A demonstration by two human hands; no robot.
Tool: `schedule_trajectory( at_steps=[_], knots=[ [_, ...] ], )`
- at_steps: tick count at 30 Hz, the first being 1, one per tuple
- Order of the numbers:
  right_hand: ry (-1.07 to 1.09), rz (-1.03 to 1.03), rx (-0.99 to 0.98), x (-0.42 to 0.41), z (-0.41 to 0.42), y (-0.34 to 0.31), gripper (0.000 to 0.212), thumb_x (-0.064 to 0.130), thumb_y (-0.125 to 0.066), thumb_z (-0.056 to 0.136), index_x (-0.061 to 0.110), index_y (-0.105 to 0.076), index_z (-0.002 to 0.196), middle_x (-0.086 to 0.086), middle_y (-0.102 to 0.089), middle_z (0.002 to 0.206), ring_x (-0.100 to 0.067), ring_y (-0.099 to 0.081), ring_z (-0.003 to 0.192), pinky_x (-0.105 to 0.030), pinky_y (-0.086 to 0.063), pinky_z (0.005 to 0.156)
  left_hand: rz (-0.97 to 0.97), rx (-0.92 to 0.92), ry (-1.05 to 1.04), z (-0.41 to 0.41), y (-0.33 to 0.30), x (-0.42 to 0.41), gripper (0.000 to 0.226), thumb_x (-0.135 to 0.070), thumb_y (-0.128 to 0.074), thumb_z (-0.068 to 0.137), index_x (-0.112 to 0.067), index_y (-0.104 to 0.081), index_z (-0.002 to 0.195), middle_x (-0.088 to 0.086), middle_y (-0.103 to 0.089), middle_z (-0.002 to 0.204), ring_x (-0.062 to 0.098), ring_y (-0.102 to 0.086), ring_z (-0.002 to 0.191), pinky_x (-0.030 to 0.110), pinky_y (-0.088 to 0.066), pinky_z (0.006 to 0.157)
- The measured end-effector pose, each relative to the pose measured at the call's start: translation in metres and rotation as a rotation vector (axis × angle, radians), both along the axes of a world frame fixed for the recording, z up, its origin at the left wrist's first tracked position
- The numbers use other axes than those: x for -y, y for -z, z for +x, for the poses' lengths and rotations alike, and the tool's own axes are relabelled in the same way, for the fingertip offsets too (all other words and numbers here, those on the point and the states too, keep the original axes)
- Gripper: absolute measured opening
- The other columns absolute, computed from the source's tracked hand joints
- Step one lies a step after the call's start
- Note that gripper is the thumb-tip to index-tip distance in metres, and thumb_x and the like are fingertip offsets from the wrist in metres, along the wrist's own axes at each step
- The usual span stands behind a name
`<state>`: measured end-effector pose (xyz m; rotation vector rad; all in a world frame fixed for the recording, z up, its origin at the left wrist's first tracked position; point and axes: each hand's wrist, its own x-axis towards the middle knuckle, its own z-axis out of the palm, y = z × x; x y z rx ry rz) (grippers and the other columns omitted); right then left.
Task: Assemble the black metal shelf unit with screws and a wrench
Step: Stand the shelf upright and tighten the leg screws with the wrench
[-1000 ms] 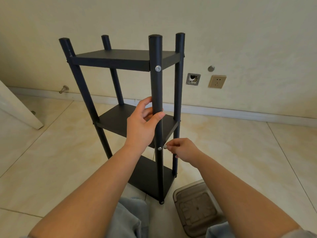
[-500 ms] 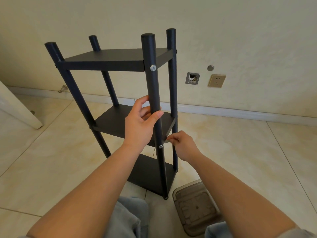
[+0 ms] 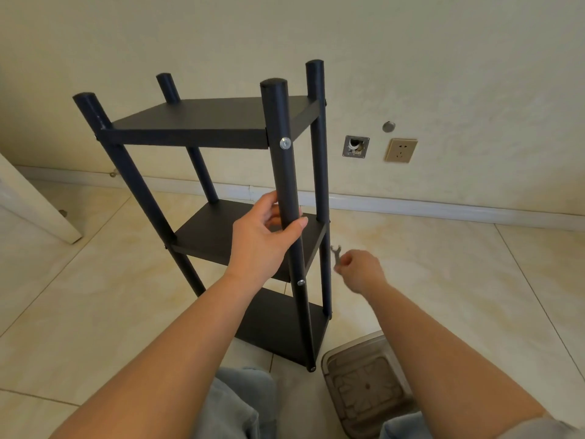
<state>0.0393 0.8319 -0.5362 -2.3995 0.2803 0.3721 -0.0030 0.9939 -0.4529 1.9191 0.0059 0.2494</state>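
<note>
1. Now my right hand is off the middle screw; half a second ago it had the wrench at that screw, and now it is pulled out to the right, clear of the front post.
2. Right grip state: fingers curled, pinching the wrench low on its handle, open jaw end pointing up. Hand slightly blurred, so the exact finger lay is unclear.
3. Left hand as before: thumb and fingers wrapped round the front post, just above the middle shelf, steadying it.
4. Shelf unit stands upright on the floor tiles, in front of my knees; it has shifted a little in view since a second ago, probably head motion.
5. Visible on the front post: top screw, middle screw, one at the foot. All look seated; tightness cannot be judged.
6. My read: middle screw is done, or I am re-setting the wrench for another turn. Cannot tell which.
7. Plastic container sits on the floor by my right knee.
</note>
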Motion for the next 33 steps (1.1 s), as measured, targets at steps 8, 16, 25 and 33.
schedule_trajectory(
  at_steps=[8, 16, 25, 33],
  knots=[
    [0.112, 0.401, 0.356, 0.005, 0.009, -0.030, 0.018, 0.017, -0.067, 0.085, 0.025, -0.060, 0.071, 0.001, -0.053, 0.132, -0.019, -0.046, 0.123, -0.029, -0.035, 0.099, 0.333, -0.081, 0.321, -0.026, -0.002, 0.015, 0.035, -0.031, -0.074, 0.078, -0.037, -0.049, 0.102, -0.018, -0.061, 0.099, 0.000, -0.060, 0.097, 0.015, -0.047, 0.085],
    [-0.097, 0.366, 0.345, 0.006, 0.010, -0.049, 0.011, 0.012, -0.063, 0.088, 0.019, -0.059, 0.082, -0.004, -0.050, 0.119, -0.016, -0.046, 0.099, -0.020, -0.039, 0.078, 0.377, -0.098, 0.407, -0.032, 0.006, 0.023, 0.037, -0.032, -0.072, 0.081, -0.037, -0.045, 0.105, -0.023, -0.052, 0.097, 0.005, -0.058, 0.103, 0.022, -0.047, 0.093],
    [-0.050, 0.264, 0.337, 0.023, 0.005, -0.051, 0.003, 0.019, -0.070, 0.084, 0.017, -0.069, 0.082, 0.001, -0.051, 0.111, -0.019, -0.049, 0.106, -0.023, -0.036, 0.086, 0.317, -0.069, 0.229, -0.023, 0.013, -0.007, 0.034, -0.022, -0.075, 0.078, -0.032, -0.056, 0.105, -0.017, -0.064, 0.096, -0.004, -0.060, 0.092, 0.004, -0.043, 0.074],
    [-0.243, 0.148, 0.237, 0.029, -0.024, -0.059, 0.017, 0.024, -0.071, 0.083, 0.030, -0.061, 0.070, 0.006, -0.045, 0.131, -0.016, -0.045, 0.119, -0.026, -0.036, 0.095, 0.460, -0.182, -0.321, 0.010, 0.033, -0.041, 0.030, -0.044, -0.057, 0.090, -0.017, -0.058, 0.077, -0.005, -0.065, 0.076, 0.008, -0.057, 0.068, 0.022, -0.038, 0.060]
  ],
)
